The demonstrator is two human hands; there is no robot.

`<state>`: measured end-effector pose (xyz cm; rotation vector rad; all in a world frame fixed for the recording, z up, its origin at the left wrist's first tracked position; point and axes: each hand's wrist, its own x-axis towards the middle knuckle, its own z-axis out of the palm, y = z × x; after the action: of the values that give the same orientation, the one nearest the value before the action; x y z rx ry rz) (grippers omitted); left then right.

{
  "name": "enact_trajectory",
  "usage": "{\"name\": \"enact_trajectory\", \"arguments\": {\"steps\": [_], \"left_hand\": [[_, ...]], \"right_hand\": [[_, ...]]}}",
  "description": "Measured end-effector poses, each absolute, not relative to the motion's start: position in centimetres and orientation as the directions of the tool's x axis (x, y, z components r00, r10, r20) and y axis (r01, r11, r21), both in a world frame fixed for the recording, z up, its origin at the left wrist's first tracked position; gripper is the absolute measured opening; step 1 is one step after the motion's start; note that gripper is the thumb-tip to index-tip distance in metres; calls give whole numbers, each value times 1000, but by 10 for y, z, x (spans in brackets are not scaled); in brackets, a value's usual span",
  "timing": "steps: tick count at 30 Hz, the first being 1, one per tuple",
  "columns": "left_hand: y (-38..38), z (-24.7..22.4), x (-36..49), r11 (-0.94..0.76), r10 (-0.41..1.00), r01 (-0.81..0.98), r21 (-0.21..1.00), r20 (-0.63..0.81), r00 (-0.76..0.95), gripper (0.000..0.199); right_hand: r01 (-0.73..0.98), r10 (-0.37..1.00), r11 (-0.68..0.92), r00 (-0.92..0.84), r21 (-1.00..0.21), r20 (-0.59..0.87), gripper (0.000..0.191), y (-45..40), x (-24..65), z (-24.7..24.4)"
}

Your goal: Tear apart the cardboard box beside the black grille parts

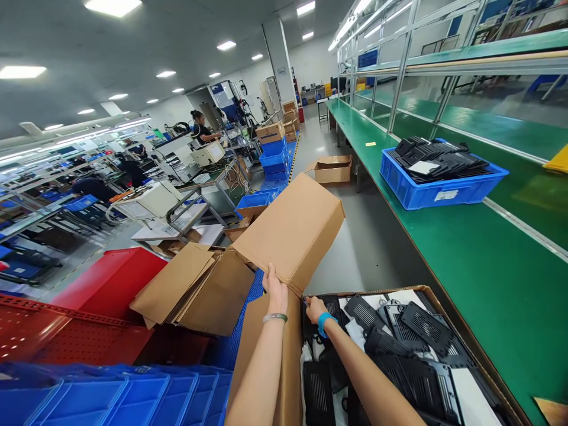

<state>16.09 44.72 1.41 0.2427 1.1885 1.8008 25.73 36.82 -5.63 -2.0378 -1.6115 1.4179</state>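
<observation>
Gripping: my left hand [276,292] clasps the near edge of the brown cardboard piece [293,225].
Blue wristband [325,323]: my right hand [315,309] curls at the far left corner of the carton [290,367]; I cannot tell whether it grasps something dark there.
Cardboard: tilted, just beyond the carton.
Carton: holds black slotted covers [426,326], beside the green bench [448,248].

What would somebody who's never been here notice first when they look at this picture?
Probably the big brown cardboard piece at the center, its lower edge gripped by the left hand. Below it to the right, an open carton of black slotted parts stands out, the right hand at its far left corner. Farther right, a blue bin heaped with dark pieces sits on the long green bench.
</observation>
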Motion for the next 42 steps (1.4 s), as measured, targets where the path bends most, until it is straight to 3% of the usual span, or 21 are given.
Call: {"name": "enact_trajectory", "arguments": {"steps": [15, 26, 33, 35, 39, 42], "left_hand": [[456, 5, 144, -39, 697, -567, 823, -384, -606, 20], [454, -2, 128, 67, 632, -509, 858, -432, -643, 31], [456, 2, 133, 211, 736, -266, 941, -332, -591, 26], [449, 4, 133, 246, 777, -128, 961, -275, -566, 21], [424, 5, 130, 313, 844, 189, 931, -181, -504, 52], [412, 5, 126, 300, 904, 369, 880, -138, -405, 40]], "right_hand": [[776, 831, -187, -202, -602, -518, 20, 372, 269, -50], [800, 812, -188, -200, -570, -548, 18, 379, 260, -52], [781, 776, -251, -190, -571, -602, 20, 385, 259, -48], [772, 781, -253, -193, -584, -593, 21, 382, 259, -47], [768, 775, -241, -215, -593, -594, 22, 379, 261, -43], [771, 736, -228, -262, -594, -624, 24, 372, 263, -40]]}}
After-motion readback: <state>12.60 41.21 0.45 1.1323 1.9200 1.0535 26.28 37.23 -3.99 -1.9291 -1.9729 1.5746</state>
